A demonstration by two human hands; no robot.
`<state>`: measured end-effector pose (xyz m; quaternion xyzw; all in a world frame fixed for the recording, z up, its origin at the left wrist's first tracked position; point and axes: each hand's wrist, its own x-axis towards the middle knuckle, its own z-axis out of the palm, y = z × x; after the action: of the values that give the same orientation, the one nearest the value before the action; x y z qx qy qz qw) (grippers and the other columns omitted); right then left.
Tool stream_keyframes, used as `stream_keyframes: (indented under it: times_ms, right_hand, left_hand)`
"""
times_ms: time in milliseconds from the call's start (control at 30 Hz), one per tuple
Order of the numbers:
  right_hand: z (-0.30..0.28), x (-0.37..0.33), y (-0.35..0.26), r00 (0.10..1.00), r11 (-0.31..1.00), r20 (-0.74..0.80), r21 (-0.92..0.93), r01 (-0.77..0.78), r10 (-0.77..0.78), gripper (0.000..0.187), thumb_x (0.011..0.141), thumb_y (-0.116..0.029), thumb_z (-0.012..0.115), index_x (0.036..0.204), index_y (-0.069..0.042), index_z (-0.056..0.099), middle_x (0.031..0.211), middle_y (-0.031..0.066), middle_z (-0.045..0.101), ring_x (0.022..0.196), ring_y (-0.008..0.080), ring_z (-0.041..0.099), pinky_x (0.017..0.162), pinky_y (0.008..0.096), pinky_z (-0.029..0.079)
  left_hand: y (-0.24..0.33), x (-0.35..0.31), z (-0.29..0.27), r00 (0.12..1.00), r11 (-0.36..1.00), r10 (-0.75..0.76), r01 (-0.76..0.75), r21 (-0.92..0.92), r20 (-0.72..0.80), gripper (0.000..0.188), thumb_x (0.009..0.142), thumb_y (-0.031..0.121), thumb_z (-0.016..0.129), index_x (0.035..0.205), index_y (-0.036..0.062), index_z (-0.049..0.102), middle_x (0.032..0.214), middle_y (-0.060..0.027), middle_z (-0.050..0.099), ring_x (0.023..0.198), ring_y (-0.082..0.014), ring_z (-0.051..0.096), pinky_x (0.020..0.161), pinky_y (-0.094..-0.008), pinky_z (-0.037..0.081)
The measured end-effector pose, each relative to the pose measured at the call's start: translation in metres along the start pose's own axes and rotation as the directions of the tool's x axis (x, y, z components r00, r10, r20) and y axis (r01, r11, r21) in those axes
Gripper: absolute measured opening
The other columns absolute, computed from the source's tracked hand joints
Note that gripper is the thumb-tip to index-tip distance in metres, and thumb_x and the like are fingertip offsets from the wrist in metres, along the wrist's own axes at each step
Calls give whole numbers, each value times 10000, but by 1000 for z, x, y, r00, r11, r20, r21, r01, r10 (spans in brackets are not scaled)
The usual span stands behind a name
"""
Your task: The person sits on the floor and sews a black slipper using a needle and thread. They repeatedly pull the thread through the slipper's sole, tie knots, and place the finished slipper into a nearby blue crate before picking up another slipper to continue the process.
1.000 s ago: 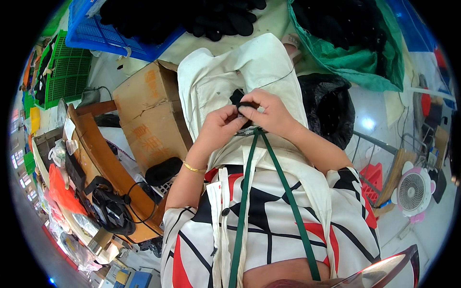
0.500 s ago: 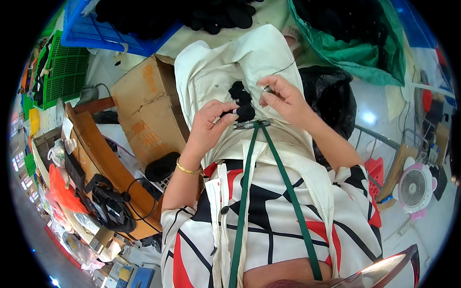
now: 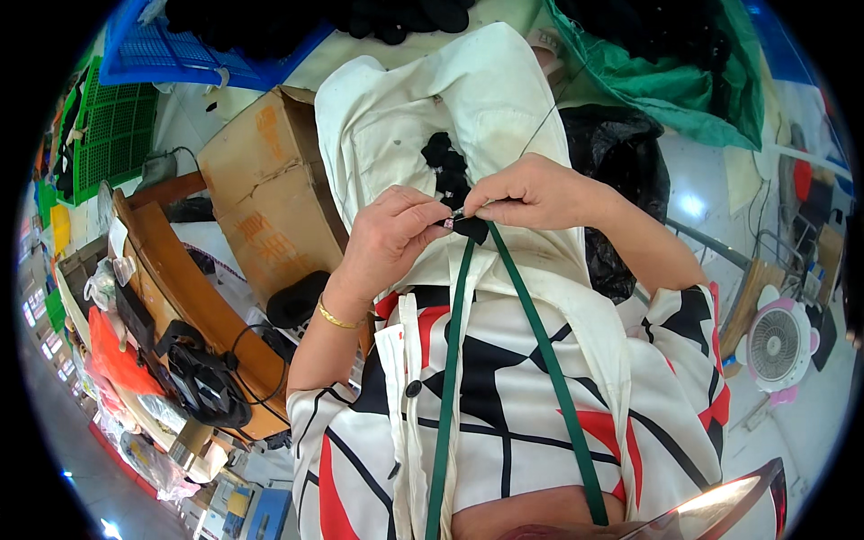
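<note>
My left hand is closed, pinching a small black fabric piece above my lap; a pinkish bit shows at its fingertips. From the right, my right hand meets it, thumb and fingers pressed together at the fabric's edge. What those fingers hold is too small to make out. A thin dark thread runs up and away behind the right hand. More bunched black fabric pieces lie on the white apron just beyond the hands. A green cord hangs from my neck toward the fabric.
Left of my legs stands a cardboard box, beside a wooden table with a black bag. Ahead are a blue crate and a green sack with black goods. A black plastic bag and a fan are right.
My right hand has come down and left to meet the left fingertips at the black fabric. The metal piece seen earlier at the cord's end is now hidden.
</note>
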<state>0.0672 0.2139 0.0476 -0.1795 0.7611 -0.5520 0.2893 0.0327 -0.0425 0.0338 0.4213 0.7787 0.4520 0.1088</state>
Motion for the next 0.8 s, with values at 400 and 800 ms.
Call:
stream_keyframes:
  times_ms: [400,800]
  right_hand:
    - [9,4,9,999,994,16,108,34,-35,153,925,-85,610,1054,-55,686,933,69,725,800,199,664,762,305,512]
    - [29,5,18,1000,983,9,182,-6,4,116,958,-65,592,1059,-50,647,935,53,690,842,159,624,808,289,493]
  left_hand:
    - [-2,-3,1,997,997,74,-74,13,-13,265,735,30,777,980,65,681,877,-75,646,813,-268,625,714,-356,506]
    - [-6,-15,13,995,996,61,-66,-65,-75,252,744,44,780,978,76,694,891,-58,668,843,-256,635,758,-355,512]
